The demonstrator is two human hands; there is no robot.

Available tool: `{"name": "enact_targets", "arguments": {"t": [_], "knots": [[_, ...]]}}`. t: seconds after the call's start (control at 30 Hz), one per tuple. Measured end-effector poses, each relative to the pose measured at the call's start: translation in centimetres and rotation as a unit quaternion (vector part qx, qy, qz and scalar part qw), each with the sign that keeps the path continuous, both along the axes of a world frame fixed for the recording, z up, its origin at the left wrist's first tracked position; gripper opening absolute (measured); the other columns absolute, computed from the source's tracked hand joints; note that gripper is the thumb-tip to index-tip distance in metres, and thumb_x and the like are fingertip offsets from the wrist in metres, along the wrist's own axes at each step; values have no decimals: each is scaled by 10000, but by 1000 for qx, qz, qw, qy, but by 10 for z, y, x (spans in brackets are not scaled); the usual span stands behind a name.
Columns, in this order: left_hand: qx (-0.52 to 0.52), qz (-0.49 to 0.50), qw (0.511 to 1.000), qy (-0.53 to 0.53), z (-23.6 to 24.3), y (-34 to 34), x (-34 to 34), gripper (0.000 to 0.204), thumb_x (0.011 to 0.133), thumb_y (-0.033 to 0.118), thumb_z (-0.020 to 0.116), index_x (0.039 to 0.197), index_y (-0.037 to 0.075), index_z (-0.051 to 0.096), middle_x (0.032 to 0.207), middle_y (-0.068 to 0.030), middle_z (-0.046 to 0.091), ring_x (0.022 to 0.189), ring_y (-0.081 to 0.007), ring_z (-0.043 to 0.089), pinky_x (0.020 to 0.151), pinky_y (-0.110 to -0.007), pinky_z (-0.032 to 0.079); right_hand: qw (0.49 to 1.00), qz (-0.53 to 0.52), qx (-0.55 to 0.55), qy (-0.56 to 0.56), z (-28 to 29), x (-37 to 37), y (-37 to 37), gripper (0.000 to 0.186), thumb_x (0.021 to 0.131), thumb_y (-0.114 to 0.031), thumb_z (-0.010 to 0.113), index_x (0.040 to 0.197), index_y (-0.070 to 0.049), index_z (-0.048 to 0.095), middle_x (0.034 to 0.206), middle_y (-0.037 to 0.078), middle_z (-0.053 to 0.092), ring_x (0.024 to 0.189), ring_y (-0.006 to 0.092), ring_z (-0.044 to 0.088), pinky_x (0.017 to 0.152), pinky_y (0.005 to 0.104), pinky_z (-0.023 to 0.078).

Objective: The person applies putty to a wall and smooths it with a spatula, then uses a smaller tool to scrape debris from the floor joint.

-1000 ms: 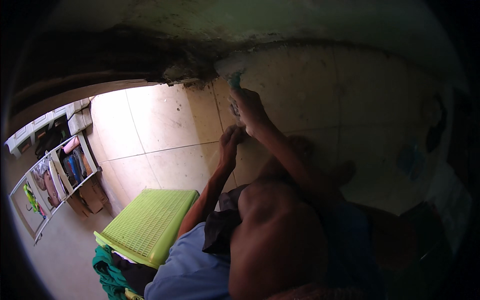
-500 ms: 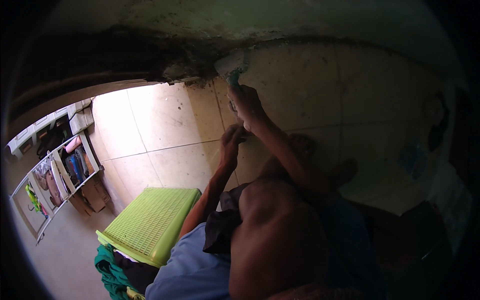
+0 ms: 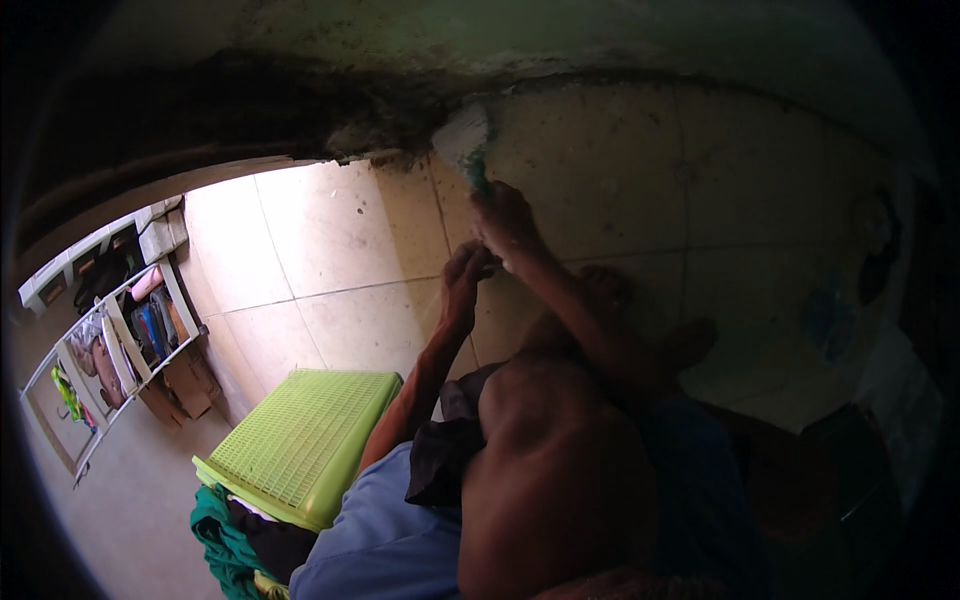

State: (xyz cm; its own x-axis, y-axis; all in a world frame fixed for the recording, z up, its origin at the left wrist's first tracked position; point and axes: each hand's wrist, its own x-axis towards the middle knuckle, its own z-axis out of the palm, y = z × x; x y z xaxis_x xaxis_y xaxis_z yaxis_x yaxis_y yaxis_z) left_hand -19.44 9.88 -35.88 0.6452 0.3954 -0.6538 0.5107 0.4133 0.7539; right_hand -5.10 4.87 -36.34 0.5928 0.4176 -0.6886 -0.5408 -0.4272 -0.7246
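Note:
My right hand (image 3: 503,221) is closed round the teal handle of a scraper (image 3: 476,172), whose pale blade rests near the dark, crumbling foot of the wall (image 3: 390,135), where it meets the tiled floor (image 3: 580,170). Just below and left of it, my left hand (image 3: 466,270) has curled fingers; what they hold, if anything, is hidden. My bare knee (image 3: 545,440) fills the lower middle, beside a dark cloth (image 3: 445,455) and light blue fabric (image 3: 375,510).
A lime-green plastic slatted basket or lid (image 3: 300,430) lies at lower left, with teal and dark clothes (image 3: 230,540) under its edge. A white metal rack (image 3: 125,355) of bags and cardboard stands at far left. Dim dark objects (image 3: 875,240) lie along the right.
Compared with half a second ago, my right hand sits slightly lower and to the right and the scraper's blade is tilted differently. My left hand has edged slightly upward.

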Motion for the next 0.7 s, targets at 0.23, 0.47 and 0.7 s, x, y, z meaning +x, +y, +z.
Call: {"name": "enact_targets", "arguments": {"t": [0.23,0.47,0.7], "knots": [[-6,29,1000,-10,-10,2,-13,325,982,262,535,1189,18,589,1089,-61,633,979,-155,605,874,-319,475,989,-36,103,100,47,-2,-52,284,932,-314,565,846,-47,519,571,7,483,443,83,433,390,264,320],[-2,2,1000,8,-5,0,-13,321,980,266,541,1190,26,584,1078,-55,633,967,-146,596,856,-305,468,979,185,64,-56,24,-5,-32,377,917,-323,567,979,40,652,698,109,626,644,197,618,648,346,496],[-3,16,1000,13,-8,-4,-18,323,976,250,549,1209,30,591,1052,-42,630,965,-139,588,856,-295,460,845,395,-17,-361,1,58,-17,400,926,-344,573,1120,-3,653,938,170,705,838,282,700,782,403,526]]}}
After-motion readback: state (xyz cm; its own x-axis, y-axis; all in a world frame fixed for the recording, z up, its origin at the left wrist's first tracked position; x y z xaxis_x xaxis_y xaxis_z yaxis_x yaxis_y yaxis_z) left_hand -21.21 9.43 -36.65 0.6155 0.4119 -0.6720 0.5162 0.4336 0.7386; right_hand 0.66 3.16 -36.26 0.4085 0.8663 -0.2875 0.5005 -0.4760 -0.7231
